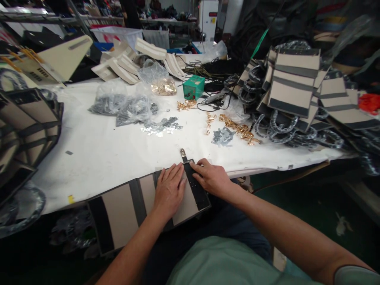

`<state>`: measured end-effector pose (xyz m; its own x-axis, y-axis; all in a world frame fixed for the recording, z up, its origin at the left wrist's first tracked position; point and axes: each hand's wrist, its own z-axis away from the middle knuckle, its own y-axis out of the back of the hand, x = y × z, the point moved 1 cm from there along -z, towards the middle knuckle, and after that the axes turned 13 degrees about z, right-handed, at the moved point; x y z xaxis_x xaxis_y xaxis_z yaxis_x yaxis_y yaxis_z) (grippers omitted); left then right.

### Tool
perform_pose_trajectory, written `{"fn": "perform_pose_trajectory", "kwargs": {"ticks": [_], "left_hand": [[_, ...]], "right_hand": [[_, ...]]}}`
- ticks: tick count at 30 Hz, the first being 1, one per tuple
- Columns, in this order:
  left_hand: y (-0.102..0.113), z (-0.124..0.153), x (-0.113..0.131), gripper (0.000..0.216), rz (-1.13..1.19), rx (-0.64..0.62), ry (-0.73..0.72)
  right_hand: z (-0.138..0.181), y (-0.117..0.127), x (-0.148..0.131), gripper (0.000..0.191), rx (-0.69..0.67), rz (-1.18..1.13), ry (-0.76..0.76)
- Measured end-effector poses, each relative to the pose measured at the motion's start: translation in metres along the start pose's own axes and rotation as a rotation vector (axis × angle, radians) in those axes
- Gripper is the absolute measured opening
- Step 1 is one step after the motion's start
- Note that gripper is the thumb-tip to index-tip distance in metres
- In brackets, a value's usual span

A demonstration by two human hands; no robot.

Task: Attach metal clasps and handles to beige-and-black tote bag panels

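A beige and black bag panel (117,213) lies along the table's front edge and overhangs it. My left hand (170,188) rests flat on it, fingers stretched out together. At the panel's far corner, a short dark strap with a metal clasp (183,153) sticks out over the table. My right hand (212,178) is closed beside that strap, fingers curled, index fingertip pressing at the thin edge of the black band (196,186). Anything small under that fingertip is hidden. Small holes show in the band.
White table (118,150) ahead holds silvery metal plates (162,126), gold-coloured fittings (237,127), a green power box (193,87) and a pen-like tool (212,99). Stacked bag pieces (293,83) with wrapped handles stand right; more panels (26,126) are at left.
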<state>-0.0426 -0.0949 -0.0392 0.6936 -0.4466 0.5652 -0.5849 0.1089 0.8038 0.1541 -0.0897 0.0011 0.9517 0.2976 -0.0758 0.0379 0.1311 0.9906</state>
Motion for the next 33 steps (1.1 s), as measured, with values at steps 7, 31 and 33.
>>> {"fn": "perform_pose_trajectory", "kwargs": {"ticks": [7,31,33], "left_hand": [[-0.0016,-0.0017,-0.0021,0.046,-0.083,0.026,-0.039],[-0.0043,-0.0023,-0.0009,0.047,-0.196,0.015,-0.084],[-0.0031,-0.0023,0.0007,0.047,-0.213,0.011,-0.086]], "right_hand": [[0.0002,-0.0003,-0.0012,0.049,-0.008,0.068,0.047],[-0.0050,0.0023,0.0046,0.052,-0.035,0.104,0.153],[-0.0051,0.0023,0.0040,0.053,-0.027,0.101,0.156]]}}
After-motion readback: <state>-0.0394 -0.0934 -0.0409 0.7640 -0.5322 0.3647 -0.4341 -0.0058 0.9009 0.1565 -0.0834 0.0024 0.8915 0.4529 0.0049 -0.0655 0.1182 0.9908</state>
